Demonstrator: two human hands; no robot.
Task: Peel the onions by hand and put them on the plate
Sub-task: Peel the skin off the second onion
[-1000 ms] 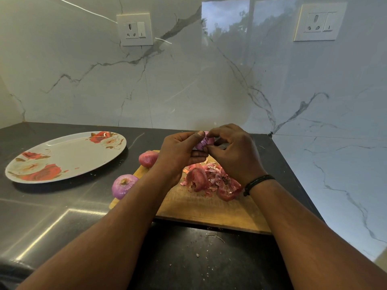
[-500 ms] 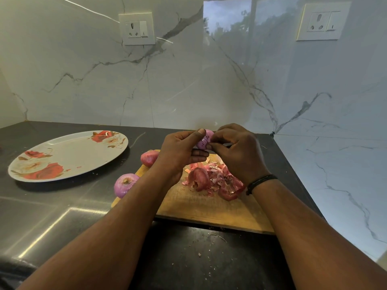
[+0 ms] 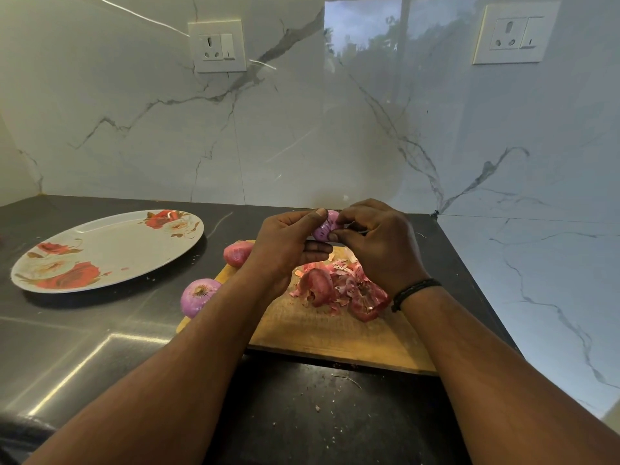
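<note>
above the wooden chopping board (image 3: 335, 333), both hands keep gripping a small purple onion (image 3: 324, 226), right fingers (image 3: 339, 233) still pinching skin; floral plate (image 3: 110, 250) remains empty.

Purple onion (image 3: 324, 228), white plate (image 3: 110, 243) (red roses), black counter (image 3: 67, 337).

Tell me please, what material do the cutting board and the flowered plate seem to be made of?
The cutting board looks like wood or bamboo: matte yellow-brown with faint grain. The plate looks like glossy melamine or glazed ceramic, white with printed red flowers and a soft sheen; the picture cannot settle which.
</note>
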